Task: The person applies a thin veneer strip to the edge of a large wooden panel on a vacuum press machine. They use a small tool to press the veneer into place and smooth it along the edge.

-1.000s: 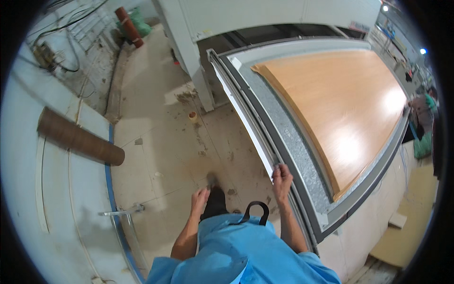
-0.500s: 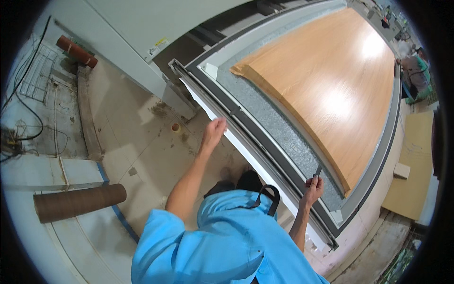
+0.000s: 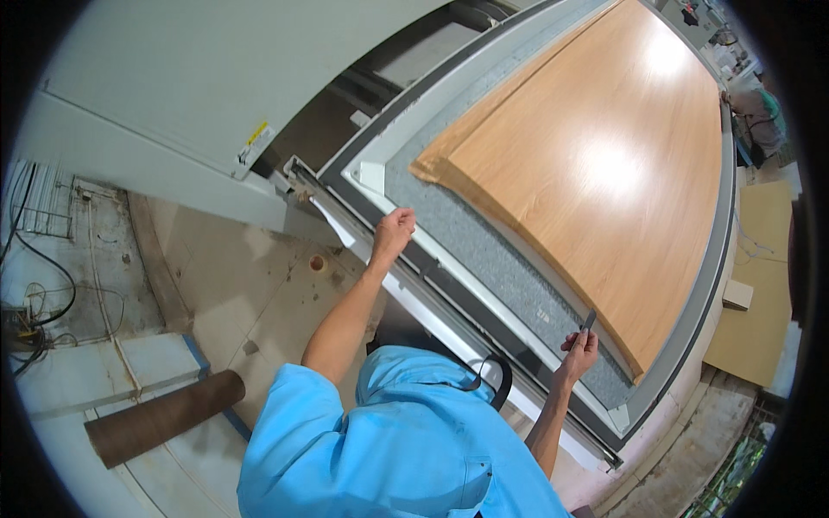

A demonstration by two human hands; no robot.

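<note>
A large wood-grain panel (image 3: 561, 164) lies on a grey metal bed (image 3: 535, 302) with a raised light rim and dark edging. Its near-left corner looks wrapped with loose film. My right hand (image 3: 580, 352) pinches a small dark flat tool, like a knife or scraper (image 3: 590, 320), upright just off the panel's near edge. My left hand (image 3: 395, 233) is closed with curled fingers above the bed's near-left rail, left of the panel. Whether anything is inside those fingers is hidden. A white sheet strip (image 3: 432, 311) hangs along the rail in front of my body.
A large pale machine housing (image 3: 190, 78) stands to the far left. On the left floor lie a brown film roll (image 3: 164, 419) and a tape roll (image 3: 319, 263). Another person (image 3: 762, 121) is at the far right, near a tan sheet (image 3: 756, 319) with a small block (image 3: 737, 295).
My left hand has shifted from beside the near rail to over it, closer to the bed's rim. The right hand still holds the dark tool near the panel edge. The view has turned slightly.
</note>
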